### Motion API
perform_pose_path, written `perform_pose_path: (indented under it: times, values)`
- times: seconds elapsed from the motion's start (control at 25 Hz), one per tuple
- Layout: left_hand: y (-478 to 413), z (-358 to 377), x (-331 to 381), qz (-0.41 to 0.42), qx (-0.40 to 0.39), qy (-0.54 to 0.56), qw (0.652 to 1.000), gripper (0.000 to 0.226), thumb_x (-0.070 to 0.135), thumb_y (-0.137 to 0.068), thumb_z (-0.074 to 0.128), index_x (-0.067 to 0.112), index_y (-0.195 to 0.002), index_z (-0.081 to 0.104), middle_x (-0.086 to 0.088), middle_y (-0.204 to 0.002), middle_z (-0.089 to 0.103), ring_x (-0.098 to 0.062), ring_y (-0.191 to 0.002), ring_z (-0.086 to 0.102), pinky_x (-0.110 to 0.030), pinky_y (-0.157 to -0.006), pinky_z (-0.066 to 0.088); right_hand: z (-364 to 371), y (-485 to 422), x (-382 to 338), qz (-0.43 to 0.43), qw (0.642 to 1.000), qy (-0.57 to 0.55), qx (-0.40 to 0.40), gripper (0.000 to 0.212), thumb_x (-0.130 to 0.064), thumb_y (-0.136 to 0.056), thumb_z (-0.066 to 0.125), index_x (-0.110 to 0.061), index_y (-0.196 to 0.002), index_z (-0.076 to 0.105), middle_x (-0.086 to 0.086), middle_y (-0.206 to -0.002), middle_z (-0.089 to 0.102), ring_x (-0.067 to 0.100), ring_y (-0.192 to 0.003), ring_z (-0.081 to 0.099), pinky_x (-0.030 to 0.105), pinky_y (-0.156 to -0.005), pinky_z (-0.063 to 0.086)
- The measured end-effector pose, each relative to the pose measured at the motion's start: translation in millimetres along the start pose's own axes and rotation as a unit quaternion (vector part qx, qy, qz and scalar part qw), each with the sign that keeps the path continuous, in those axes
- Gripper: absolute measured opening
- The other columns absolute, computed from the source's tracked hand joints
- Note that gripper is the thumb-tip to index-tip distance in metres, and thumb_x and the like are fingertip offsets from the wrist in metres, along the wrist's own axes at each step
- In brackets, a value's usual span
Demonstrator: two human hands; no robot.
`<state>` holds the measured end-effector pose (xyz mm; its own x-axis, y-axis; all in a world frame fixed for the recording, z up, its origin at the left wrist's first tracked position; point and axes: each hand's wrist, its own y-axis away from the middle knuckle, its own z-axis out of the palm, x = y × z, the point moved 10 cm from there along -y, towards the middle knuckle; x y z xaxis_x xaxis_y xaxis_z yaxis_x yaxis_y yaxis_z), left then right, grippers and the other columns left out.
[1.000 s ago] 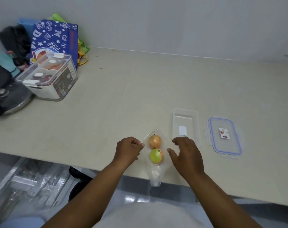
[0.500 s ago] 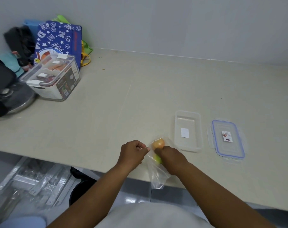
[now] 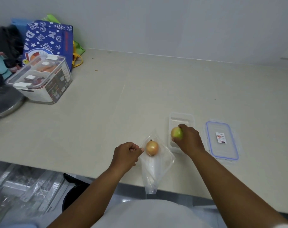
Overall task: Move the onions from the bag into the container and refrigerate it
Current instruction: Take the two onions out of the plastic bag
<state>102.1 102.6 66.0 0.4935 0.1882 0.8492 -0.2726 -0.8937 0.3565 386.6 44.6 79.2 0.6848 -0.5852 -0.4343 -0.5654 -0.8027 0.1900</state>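
Right hand (image 3: 190, 141) wrapped around greenish onion (image 3: 177, 133), over near end of clear open container (image 3: 181, 122). Left hand (image 3: 126, 154) pinching edge of clear plastic bag (image 3: 154, 168), fingers curled shut on the film. Golden onion (image 3: 152, 147) in the bag's mouth, just beside that pinch. Bag flat on beige counter (image 3: 123, 104), tail hanging off the front edge. Blue-rimmed lid (image 3: 222, 140) flat beside container (on its right, apart).

The right hand (image 3: 188, 139) grips a greenish onion (image 3: 177, 132) above the open container (image 3: 181, 118). The left hand (image 3: 126, 155) pinches the clear bag (image 3: 156, 167) on the desk (image 3: 140, 96); a brown onion (image 3: 152, 147) lies in the bag. The lid (image 3: 222, 140) lies beside the container.
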Motion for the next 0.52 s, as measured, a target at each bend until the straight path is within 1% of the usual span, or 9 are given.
perform_pose_path:
  times: [0.04,0.12,0.24,0.32,0.36,0.4,0.44,0.48,0.52]
  values:
    - [0,0,0,0.001,0.0,0.002,1.0,0.018,0.033,-0.077,0.076,0.016,-0.076,0.069,0.0,-0.067,0.066,-0.008,-0.052,0.066,-0.021,-0.047,0.052,13,-8,9,0.018,0.998,0.038,-0.043,0.058,-0.036,-0.077,0.065,-0.023,-0.131,0.05,0.011,-0.115,0.06,0.032,-0.104,0.059,0.034,-0.08,0.048]
    - [0,1,1,0.003,-0.001,0.002,1.0,0.018,0.032,-0.077,0.076,0.016,-0.076,0.069,-0.001,-0.067,0.066,-0.008,-0.052,0.066,-0.021,-0.047,0.051,30,-16,18,0.031,0.993,0.066,-0.091,0.054,-0.032,-0.076,0.063,-0.021,-0.128,0.051,0.01,-0.114,0.059,0.031,-0.102,0.059,0.032,-0.076,0.047]
    - [-1,2,1,0.001,0.0,0.003,1.0,0.017,0.032,-0.077,0.077,0.017,-0.076,0.069,0.0,-0.066,0.066,-0.008,-0.051,0.065,-0.022,-0.047,0.052,37,-20,20,0.034,0.992,0.063,-0.103,0.057,-0.032,-0.075,0.062,-0.021,-0.13,0.051,0.008,-0.116,0.061,0.028,-0.104,0.06,0.03,-0.076,0.047]
    - [-1,2,2,-0.001,0.0,0.009,1.0,0.017,0.032,-0.076,0.077,0.016,-0.075,0.069,0.001,-0.064,0.066,-0.008,-0.051,0.065,-0.023,-0.047,0.052,32,-15,17,0.032,0.99,0.085,-0.109,0.064,-0.035,-0.078,0.064,-0.023,-0.138,0.045,0.008,-0.123,0.059,0.029,-0.114,0.056,0.034,-0.085,0.049]
    - [-2,3,2,-0.002,0.0,0.01,1.0,0.018,0.032,-0.076,0.077,0.016,-0.074,0.069,0.001,-0.063,0.065,-0.008,-0.051,0.065,-0.023,-0.048,0.052,24,-11,11,0.019,0.99,0.098,-0.097,0.067,-0.038,-0.079,0.065,-0.023,-0.141,0.043,0.008,-0.126,0.058,0.029,-0.118,0.053,0.036,-0.089,0.049]
    - [-2,4,3,-0.004,0.0,0.012,1.0,0.018,0.032,-0.076,0.077,0.016,-0.074,0.069,0.001,-0.063,0.065,-0.008,-0.051,0.065,-0.023,-0.048,0.053,10,-4,-2,-0.005,0.994,0.091,-0.06,0.066,-0.04,-0.081,0.066,-0.022,-0.141,0.044,0.008,-0.126,0.058,0.029,-0.119,0.052,0.038,-0.091,0.049]
    - [-2,4,3,-0.004,0.0,0.014,1.0,0.019,0.032,-0.076,0.078,0.016,-0.074,0.069,0.001,-0.062,0.065,-0.008,-0.051,0.065,-0.023,-0.048,0.053,-7,8,-22,-0.05,0.997,0.054,-0.002,0.059,-0.04,-0.083,0.066,-0.021,-0.137,0.05,0.007,-0.123,0.061,0.027,-0.117,0.054,0.038,-0.091,0.049]
    - [-2,5,4,-0.004,0.0,0.016,1.0,0.019,0.033,-0.075,0.078,0.015,-0.074,0.069,0.002,-0.062,0.065,-0.008,-0.051,0.065,-0.024,-0.048,0.053,-26,27,-47,-0.123,0.99,-0.006,0.064,0.048,-0.038,-0.085,0.066,-0.019,-0.128,0.058,0.005,-0.116,0.066,0.024,-0.11,0.059,0.035,-0.089,0.05]
    - [-3,5,5,-0.002,0.002,0.016,1.0,0.02,0.033,-0.075,0.078,0.015,-0.074,0.069,0.002,-0.061,0.065,-0.009,-0.052,0.065,-0.024,-0.048,0.054,-39,50,-73,-0.205,0.971,-0.06,0.109,0.035,-0.035,-0.086,0.065,-0.019,-0.118,0.065,0.001,-0.106,0.07,0.019,-0.1,0.063,0.031,-0.085,0.051]
